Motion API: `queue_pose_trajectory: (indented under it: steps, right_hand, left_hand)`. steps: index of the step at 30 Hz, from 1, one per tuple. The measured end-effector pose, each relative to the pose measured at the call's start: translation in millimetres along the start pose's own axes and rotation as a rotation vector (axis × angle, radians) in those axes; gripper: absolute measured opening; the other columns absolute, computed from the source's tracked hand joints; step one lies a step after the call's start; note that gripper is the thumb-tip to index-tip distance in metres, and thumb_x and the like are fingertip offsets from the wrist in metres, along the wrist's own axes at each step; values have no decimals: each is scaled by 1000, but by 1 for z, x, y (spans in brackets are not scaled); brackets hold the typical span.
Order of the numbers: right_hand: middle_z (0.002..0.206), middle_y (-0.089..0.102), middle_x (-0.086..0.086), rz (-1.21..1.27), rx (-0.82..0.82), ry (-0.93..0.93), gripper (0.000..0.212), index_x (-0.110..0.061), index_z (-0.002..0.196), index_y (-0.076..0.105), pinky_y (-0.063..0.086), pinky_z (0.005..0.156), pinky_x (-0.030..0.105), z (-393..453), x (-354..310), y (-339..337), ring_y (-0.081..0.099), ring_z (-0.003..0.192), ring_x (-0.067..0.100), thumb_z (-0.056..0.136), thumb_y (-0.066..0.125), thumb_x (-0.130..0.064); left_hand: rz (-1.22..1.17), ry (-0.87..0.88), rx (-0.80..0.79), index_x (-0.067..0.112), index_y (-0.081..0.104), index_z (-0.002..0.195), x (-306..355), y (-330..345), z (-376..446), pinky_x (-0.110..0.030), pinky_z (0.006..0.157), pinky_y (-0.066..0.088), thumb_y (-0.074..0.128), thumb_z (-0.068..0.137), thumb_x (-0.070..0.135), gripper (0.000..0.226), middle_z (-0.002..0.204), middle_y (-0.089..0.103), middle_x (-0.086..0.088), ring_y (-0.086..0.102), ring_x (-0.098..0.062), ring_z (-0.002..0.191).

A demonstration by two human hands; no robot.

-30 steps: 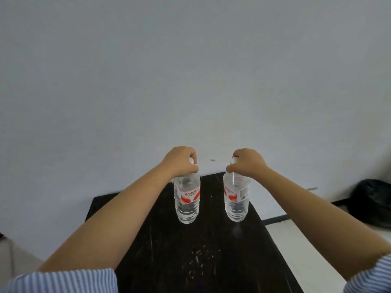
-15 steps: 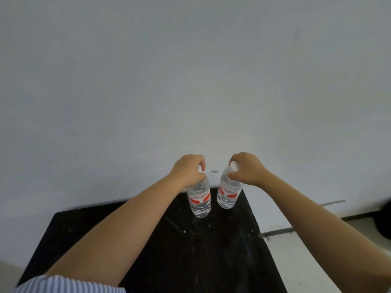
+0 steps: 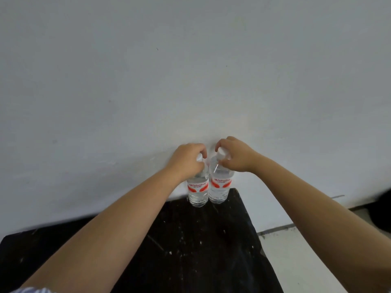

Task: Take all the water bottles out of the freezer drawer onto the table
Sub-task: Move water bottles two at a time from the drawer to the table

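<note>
Forearms bare; blue-and-white striped sleeve (image 3: 31, 290) edge at left arm, bottom-left corner.

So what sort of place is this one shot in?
Probably a plain room in a home, though I can't be sure: a bare white wall, a scuffed black table pushed against it, and pale floor tiles.

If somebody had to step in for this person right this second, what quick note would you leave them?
Left hand grips the neck of the left bottle.
Right hand grips the cap end of the right bottle.
Both bottles stand side by side at the far edge of the black table, against the wall.
Done: these two are at the table.
Left: let go of both. The freezer drawer is out of view, so check it for more.
</note>
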State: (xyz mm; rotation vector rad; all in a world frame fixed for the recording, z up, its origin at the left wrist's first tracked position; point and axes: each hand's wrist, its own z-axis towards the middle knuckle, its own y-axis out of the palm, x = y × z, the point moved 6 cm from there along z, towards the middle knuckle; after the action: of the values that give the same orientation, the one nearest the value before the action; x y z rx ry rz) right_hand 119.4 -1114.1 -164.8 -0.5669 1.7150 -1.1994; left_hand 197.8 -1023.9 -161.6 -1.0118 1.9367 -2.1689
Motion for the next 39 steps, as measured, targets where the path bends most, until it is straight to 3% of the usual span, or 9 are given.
queue_pose_trajectory:
  steps: [3,6,12,16,20,23,29,34,39]
  right_hand:
    - [123,51,15,-2,21,-27,41,-9,127,49,33,79,21,2,0,1,52,106,26,86,57,-12]
    - [128,50,15,33,50,-13,46,-9,131,47,40,92,28,2,-2,2,51,115,29,86,58,-11]
    - [138,46,13,103,57,37,51,-11,139,37,39,101,31,-1,-1,10,48,124,29,90,52,-6]
    - [142,41,18,117,-6,62,65,-14,147,20,38,104,36,-9,-2,15,44,128,32,90,50,-6]
    - [154,15,19,127,-37,111,82,-18,150,-2,27,114,39,-40,-5,13,25,141,35,90,53,-10]
    - [158,3,14,52,-15,117,76,-20,150,4,18,118,41,-68,-12,0,7,147,32,91,52,-14]
    - [155,27,6,-147,36,32,41,-12,136,46,21,117,34,-141,-37,-45,25,143,25,95,44,-18]
    - [146,42,7,-189,136,70,43,-11,137,43,28,114,34,-225,-46,-79,37,136,24,94,44,-17]
    - [143,46,9,-216,202,149,42,-10,135,46,32,113,36,-336,-56,-85,41,133,25,94,44,-17]
  left_hand:
    - [27,18,12,9,61,113,0,0,4,-27,86,40,59,86,9,27,121,61,-9,54,-24,112]
    - [56,13,14,11,58,118,-3,-1,4,-30,89,41,63,86,16,33,124,58,-7,53,-23,114]
    - [107,-23,4,17,53,124,-5,1,1,-32,91,42,63,87,23,40,128,56,-5,53,-24,116]
    - [75,-76,-78,13,37,139,-5,0,-5,-34,94,42,63,87,18,59,134,51,-14,50,-30,120]
    - [101,-142,-103,11,25,144,1,-6,-30,-36,90,45,59,88,19,66,131,51,-18,53,-32,116]
    - [211,-147,-76,8,40,136,17,-18,-53,-32,82,45,54,90,22,49,127,52,-16,56,-30,111]
    - [365,-99,-38,7,58,118,75,-38,-113,-33,84,48,47,93,15,29,118,58,-13,58,-28,106]
    - [378,-51,-46,7,54,122,124,-40,-182,-32,85,47,44,93,12,31,119,59,-12,56,-28,110]
    - [516,171,-32,9,53,125,188,-38,-268,-35,93,44,43,93,8,33,129,50,-12,47,-29,121]
